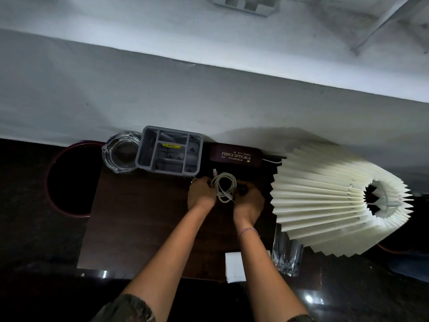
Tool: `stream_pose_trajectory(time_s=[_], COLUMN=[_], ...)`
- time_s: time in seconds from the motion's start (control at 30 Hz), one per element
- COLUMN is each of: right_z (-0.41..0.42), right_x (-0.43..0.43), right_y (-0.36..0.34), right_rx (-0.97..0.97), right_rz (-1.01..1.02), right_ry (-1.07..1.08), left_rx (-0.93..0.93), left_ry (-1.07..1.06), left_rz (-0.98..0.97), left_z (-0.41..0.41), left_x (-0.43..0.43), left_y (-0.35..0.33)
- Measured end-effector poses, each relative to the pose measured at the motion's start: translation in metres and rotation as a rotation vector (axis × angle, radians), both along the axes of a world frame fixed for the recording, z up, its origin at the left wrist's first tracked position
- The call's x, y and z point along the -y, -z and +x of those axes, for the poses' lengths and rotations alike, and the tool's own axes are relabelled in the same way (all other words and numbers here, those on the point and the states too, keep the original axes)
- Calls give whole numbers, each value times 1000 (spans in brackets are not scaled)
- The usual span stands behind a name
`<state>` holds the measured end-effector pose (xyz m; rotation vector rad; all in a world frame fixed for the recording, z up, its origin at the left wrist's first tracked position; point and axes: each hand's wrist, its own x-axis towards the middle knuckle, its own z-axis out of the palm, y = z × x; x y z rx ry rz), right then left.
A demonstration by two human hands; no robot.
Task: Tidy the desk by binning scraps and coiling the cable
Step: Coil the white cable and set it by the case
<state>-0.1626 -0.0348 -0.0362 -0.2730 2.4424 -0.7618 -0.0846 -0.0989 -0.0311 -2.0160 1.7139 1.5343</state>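
A white cable (224,186) is wound into a small loop over the dark wooden desk (144,217), with one plug end sticking up at its top left. My left hand (201,192) pinches the loop's left side. My right hand (248,198) holds its right side and lower end. A dark round bin (50,168) with a red rim stands left of the desk. A white paper scrap (235,266) lies near the desk's front edge.
Along the wall stand a glass ashtray (120,153), a grey compartment organiser (170,153) and a maroon spectacle case (235,155). A pleated cream lampshade (334,194) fills the right side. A cut glass tumbler (286,256) stands below it.
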Motion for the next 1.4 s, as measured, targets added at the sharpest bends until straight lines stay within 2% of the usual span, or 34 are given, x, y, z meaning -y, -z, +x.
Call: stream_pose_trajectory(time_s=[0.17, 0.3, 0.4, 0.6, 0.73, 0.97, 1.4], right_z=[-2, 2, 8, 13, 10, 7, 0], right_x=[0, -6, -13, -14, -12, -8, -17], right_y=[3, 2, 2, 0, -4, -4, -2], right_rx=[74, 154, 159, 81, 102, 59, 276], right_rz=[-82, -191, -230, -221, -212, -42, -109], right_ry=[44, 154, 144, -1, -35, -211, -10], left_rx=[42, 9, -3, -45, -64, 63, 11], left_ry=[-63, -157, -160, -184, -176, -72, 15], left_rz=[-64, -80, -75, -99, -117, -163, -215], left_z=[0, 3, 2, 5, 5, 1, 4], left_x=[3, 3, -3, -15, -17, -20, -32], left_y=[0, 0, -1, -3, -2, -4, -2])
